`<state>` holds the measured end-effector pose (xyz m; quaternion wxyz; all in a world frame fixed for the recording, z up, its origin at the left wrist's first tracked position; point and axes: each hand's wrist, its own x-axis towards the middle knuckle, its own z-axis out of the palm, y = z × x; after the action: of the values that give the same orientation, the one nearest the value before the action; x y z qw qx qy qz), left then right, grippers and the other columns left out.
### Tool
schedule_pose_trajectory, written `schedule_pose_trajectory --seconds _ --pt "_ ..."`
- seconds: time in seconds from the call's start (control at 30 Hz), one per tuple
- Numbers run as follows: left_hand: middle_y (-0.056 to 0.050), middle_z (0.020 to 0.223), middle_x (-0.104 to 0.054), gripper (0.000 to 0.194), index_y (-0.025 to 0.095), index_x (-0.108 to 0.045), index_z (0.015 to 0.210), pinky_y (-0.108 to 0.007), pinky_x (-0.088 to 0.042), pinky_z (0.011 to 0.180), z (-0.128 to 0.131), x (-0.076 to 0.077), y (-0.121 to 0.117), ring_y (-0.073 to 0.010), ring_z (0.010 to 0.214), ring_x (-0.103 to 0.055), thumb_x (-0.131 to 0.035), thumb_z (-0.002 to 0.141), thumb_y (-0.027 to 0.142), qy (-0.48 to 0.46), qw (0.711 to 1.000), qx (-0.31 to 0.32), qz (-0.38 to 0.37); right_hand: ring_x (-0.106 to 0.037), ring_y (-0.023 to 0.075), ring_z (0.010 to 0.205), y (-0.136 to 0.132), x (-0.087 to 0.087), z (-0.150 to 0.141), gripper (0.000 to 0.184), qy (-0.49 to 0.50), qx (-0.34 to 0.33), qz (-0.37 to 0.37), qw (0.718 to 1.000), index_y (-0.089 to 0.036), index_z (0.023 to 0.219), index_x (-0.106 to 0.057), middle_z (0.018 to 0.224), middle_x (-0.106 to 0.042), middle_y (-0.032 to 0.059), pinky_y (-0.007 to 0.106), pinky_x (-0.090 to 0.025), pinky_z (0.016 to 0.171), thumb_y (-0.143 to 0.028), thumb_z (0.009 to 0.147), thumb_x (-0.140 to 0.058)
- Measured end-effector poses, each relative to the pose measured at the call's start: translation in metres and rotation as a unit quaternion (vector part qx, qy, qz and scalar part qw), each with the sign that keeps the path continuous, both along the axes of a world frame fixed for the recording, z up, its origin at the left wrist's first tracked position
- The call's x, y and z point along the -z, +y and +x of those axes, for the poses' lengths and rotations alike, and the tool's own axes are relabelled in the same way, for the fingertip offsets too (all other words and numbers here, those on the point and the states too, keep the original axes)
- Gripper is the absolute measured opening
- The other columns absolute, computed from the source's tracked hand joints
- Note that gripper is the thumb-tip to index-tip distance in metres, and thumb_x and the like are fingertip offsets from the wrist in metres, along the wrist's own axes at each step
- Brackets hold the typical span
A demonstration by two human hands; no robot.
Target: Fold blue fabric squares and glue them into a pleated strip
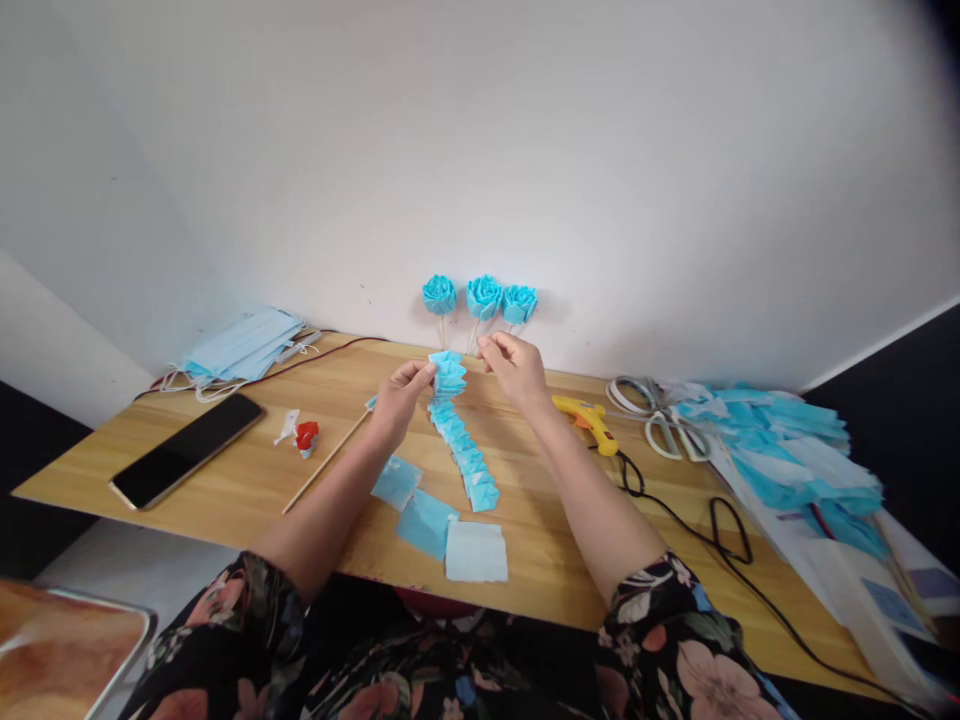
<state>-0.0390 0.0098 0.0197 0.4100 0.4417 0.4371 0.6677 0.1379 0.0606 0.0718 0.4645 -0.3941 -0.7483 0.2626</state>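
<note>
My left hand point(399, 398) pinches the upper end of a pleated blue strip point(459, 440) of folded pieces. From there the strip runs down across the wooden table. To its right, my right hand point(514, 368) is raised with thumb and forefinger pressed together; anything between them is too small to make out. Beneath my left forearm lies a thin wooden stick point(326, 466) with a bit of blue at its tip. Several loose fabric squares, among them a blue square point(427, 524) and a pale square point(477, 552), lie near the front edge.
Three blue fabric roses point(484, 297) on sticks lean on the back wall. At left are a phone point(187, 450), a red-topped item point(306, 437) and face masks point(244, 343). Rightward lie a yellow glue gun point(589, 420) with black cord, scissors point(675, 437), tape point(631, 394) and blue fabric scraps point(787, 440).
</note>
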Motion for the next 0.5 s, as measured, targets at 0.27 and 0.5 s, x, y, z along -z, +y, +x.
schedule_pose_trajectory --seconds 0.27,0.5 --pt "0.001 0.065 -0.064 0.032 0.017 -0.069 0.067 -0.027 -0.048 0.073 -0.004 0.004 0.004 -0.0129 0.067 -0.057 -0.079 0.071 0.047 -0.022 1.000 -0.022 -0.001 -0.063 0.0161 0.065 -0.001 -0.009 0.009 0.036 -0.024 0.021 0.041 0.999 -0.021 0.063 -0.062 0.064 -0.068 0.0010 0.029 -0.044 0.068 -0.039 0.093 -0.053" --pt "0.001 0.065 -0.064 0.030 0.016 -0.068 0.070 -0.026 -0.047 0.073 -0.006 0.002 0.005 -0.0114 0.066 -0.057 -0.078 0.072 0.045 -0.046 0.999 -0.025 -0.004 -0.071 0.0194 0.078 -0.012 -0.047 0.036 0.021 0.079 0.006 0.100 0.992 -0.021 0.081 -0.076 0.079 -0.076 0.0026 0.035 -0.055 0.076 -0.033 0.091 -0.061"
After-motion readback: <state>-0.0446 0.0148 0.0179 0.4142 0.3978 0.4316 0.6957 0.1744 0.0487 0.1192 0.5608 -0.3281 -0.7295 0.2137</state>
